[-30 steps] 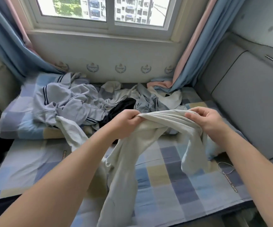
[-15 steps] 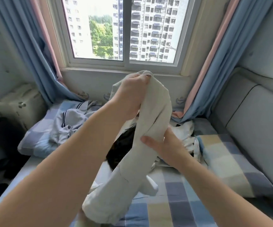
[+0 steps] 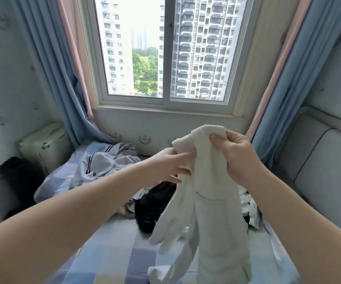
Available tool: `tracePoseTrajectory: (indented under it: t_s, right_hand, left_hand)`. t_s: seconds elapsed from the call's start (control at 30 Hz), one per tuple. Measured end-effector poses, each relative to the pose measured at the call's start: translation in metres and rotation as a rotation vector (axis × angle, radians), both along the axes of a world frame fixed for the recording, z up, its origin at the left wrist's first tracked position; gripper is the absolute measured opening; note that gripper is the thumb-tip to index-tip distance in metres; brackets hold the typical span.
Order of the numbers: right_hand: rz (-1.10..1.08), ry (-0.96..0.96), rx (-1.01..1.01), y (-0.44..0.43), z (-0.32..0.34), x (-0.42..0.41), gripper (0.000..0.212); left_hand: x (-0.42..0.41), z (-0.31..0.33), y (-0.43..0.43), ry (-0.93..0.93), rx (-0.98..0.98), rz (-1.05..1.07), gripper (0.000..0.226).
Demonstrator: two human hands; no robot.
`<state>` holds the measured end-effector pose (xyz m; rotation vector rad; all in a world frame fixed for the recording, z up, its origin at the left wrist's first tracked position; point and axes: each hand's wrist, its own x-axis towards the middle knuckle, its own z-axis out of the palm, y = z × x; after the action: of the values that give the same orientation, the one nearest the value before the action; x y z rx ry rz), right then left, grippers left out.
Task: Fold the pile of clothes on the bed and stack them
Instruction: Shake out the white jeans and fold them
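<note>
The right hand (image 3: 239, 156) now grips the top of the one cream garment (image 3: 212, 218), swapped with the left hand (image 3: 169, 167), which pinches its edge lower; it hangs over the bed (image 3: 112, 253).

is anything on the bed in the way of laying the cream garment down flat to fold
Partly. The black garment lies on the bed sheet just behind the hanging cream garment, with patterned clothes to its right. The nearer sheet shows no clothes where visible. The left hand and right hand grip it.
</note>
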<state>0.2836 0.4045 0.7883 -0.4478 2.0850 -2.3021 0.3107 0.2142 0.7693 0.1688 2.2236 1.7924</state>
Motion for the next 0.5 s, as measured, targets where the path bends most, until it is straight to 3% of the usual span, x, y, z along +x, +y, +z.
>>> tracePoseTrajectory:
  t_s: [0.1,0.17,0.33,0.5]
  right_hand:
    - [0.016,-0.018,-0.046,0.0,0.011,-0.006,0.018]
    - [0.043,-0.06,-0.11,0.0,0.021,-0.008,0.015]
    - [0.128,-0.094,-0.16,-0.013,0.036,-0.01,0.014]
    - [0.186,-0.117,-0.064,-0.034,0.038,-0.021,0.017]
  left_hand:
    - [0.01,-0.016,0.006,0.032,-0.112,-0.043,0.023]
    - [0.015,-0.013,0.004,0.099,-0.081,0.016,0.012]
    - [0.016,0.013,-0.01,0.29,0.019,0.203,0.014]
    - [0.022,0.046,-0.051,0.303,0.014,0.219,0.022]
